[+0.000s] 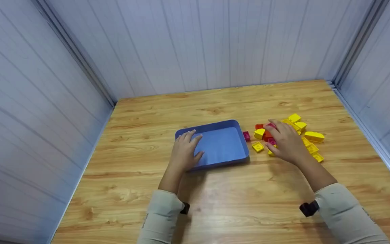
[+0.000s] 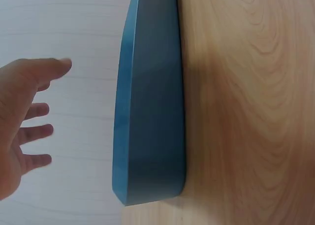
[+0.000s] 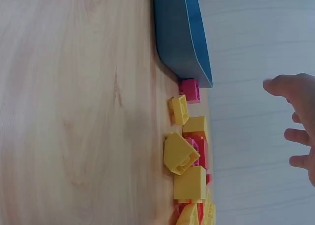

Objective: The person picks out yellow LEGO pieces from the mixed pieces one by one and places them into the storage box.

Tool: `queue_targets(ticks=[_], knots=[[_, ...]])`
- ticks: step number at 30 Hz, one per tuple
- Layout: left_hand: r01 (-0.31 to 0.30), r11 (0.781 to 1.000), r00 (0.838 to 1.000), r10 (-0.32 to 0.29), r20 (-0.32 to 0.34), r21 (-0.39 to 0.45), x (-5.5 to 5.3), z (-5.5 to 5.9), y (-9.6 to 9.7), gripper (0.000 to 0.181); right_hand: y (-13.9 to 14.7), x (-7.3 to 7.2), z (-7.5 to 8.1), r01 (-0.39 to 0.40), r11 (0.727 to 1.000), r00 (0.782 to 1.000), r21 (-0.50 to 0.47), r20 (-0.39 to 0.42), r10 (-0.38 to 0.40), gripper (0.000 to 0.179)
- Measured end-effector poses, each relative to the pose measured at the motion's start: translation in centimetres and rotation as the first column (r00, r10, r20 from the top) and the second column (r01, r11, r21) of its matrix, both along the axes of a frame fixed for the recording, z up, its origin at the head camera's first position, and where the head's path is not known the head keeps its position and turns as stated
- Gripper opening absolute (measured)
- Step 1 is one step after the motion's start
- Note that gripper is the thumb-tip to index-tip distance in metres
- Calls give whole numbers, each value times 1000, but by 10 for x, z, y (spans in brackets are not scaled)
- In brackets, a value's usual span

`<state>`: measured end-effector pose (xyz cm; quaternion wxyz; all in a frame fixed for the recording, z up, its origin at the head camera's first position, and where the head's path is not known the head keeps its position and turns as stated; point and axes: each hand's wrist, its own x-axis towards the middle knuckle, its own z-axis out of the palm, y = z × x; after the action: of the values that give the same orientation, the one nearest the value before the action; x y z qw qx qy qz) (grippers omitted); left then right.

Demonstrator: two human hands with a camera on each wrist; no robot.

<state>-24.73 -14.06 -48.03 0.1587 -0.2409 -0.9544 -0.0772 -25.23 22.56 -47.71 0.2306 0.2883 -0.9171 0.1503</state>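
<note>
Head view, read with both wrist views. Left hand (image 1: 185,150) and right hand (image 1: 288,142): a pair, well apart from each other, fingers loosely spread, neither hand gripping anything.

Tray (image 1: 223,145): one, blue, shallow, corners rounded. Lies between the hands, its left end beneath the left hand; the left wrist view shows a gap between that thumb and the tray.

Bricks (image 3: 189,183): yellow, red and pink, in a loose cluster beneath and around the right hand. The right wrist view shows this hand raised clear of them. Partly hidden by it in the head view; total cannot be told. Among them:
- Pink brick (image 1: 246,136): between the hands, just beside the tray's right edge.
- Square brick (image 1: 258,147): yellow, left of the right hand, near the pink brick.
- Red brick (image 1: 268,136): just left of the right hand's fingers.
- Curved brick (image 1: 314,137): yellow, right of the right hand.

Tabletop (image 1: 232,203): wood-grained, beneath both hands, carrying tray and bricks.

Sleeves (image 1: 347,210): two, pale, one behind each hand.

Wrist device (image 1: 309,208): black, at the right sleeve's cuff; its like at the left.

Wall (image 1: 198,40): pale, panelled, beyond the hands.
</note>
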Motion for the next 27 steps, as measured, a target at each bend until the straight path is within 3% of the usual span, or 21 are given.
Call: queue_targets(ticks=[3,7,11,15,19,24,27], knots=[[31,999,994,-27,-102,32,-3,-6,-1,43,0,-4,-6,-1,999,999,-34,-48,-1,54],[72,993,971,-47,-234,98,-8,-13,-3,32,0,-12,-13,-6,997,993,-74,-121,-3,48],[81,977,960,-24,-278,196,-15,-19,-8,25,0,-22,-19,-13,991,987,-133,-160,-9,40],[40,948,975,32,-219,314,-19,-26,-14,24,0,-27,-28,-1,981,988,-194,-155,-30,32],[-28,895,988,92,-123,444,-25,-35,-22,25,2,-34,-38,17,970,989,-243,-138,-52,28],[-135,798,989,149,25,587,-34,-48,-34,27,3,-42,-48,31,963,991,-269,-116,-65,29],[-232,715,973,172,157,659,-36,-56,-40,34,2,-45,-51,43,962,994,-271,-86,-68,30]])
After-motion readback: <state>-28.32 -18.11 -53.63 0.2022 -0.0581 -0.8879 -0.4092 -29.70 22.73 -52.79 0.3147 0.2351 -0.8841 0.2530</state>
